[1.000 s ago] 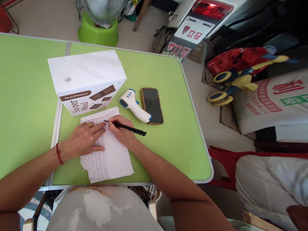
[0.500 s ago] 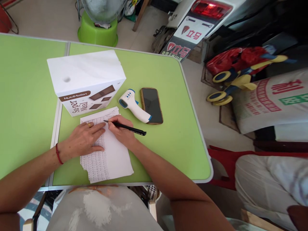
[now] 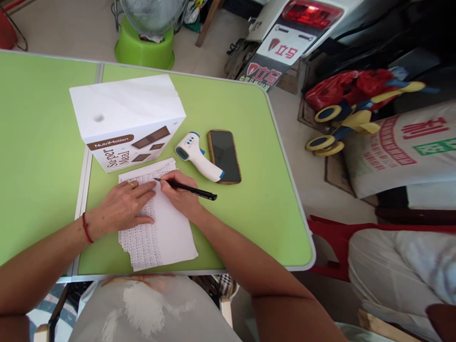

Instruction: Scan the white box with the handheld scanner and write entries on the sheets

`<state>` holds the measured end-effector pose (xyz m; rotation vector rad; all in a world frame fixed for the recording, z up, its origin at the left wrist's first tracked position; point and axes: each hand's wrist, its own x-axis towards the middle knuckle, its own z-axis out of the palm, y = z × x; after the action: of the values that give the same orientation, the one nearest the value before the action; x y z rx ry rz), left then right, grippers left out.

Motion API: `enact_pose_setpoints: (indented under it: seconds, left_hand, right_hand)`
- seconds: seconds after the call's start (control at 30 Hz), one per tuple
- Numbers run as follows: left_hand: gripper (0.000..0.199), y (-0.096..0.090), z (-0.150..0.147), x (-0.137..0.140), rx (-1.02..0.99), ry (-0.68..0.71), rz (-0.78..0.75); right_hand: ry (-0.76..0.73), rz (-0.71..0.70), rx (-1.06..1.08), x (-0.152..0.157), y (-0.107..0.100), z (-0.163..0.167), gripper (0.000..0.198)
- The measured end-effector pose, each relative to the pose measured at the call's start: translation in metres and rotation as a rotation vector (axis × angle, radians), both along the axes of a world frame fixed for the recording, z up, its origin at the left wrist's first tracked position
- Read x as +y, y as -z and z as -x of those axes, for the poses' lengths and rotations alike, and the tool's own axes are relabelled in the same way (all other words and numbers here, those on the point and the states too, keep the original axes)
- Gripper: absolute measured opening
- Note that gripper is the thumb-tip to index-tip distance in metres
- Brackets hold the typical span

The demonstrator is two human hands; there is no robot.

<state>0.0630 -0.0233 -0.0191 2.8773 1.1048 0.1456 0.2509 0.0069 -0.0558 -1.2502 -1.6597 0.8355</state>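
Observation:
A sheet of paper (image 3: 174, 237) lies on the green table, its left part covered with rows of small handwriting and its right part blank. My left hand (image 3: 124, 204) rests flat on the written part, fingers stretched out. In my right hand (image 3: 181, 194) is a black pen (image 3: 194, 190), gripped near its tip, which meets the paper just beyond my left fingertips. A white and blue infrared thermometer (image 3: 199, 159) lies beyond my right hand, and a smartphone (image 3: 225, 156) in a brown case is beside it. Behind the paper stands a white box (image 3: 128, 107) lettered "NutriMotion".
The folding table (image 3: 270, 209) has a pale metal rim and a seam on the left. Beyond it are a fan on a green stool (image 3: 144, 50) and a scooter's tail (image 3: 285, 45). At right are a large printed sack (image 3: 402, 147) and a person in pale clothes (image 3: 392, 266).
Almost nothing differs. The pen and my right hand have shifted very slightly to the right; my left hand stays in place on the paper.

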Motion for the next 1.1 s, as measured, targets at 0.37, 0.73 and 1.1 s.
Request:
enact_pose_setpoints:
  seconds: [0.37,0.73,1.1]
  left_hand:
    - [0.055,-0.0001,-0.0001,-0.0002,0.011,0.002,-0.017]
    - [0.054,0.0009,0.0007,-0.0001,-0.015,0.004,-0.034]
    - [0.055,0.0012,0.0004,0.0005,-0.024,0.006,-0.026]
  right_hand:
    - [-0.010,0.002,-0.006,-0.0005,0.0022,-0.0004,0.006]
    - [0.048,0.032,0.042,-0.0004,-0.0020,0.0021,0.009]
    - [0.015,-0.003,0.024,-0.0003,0.0014,0.0001,0.007]
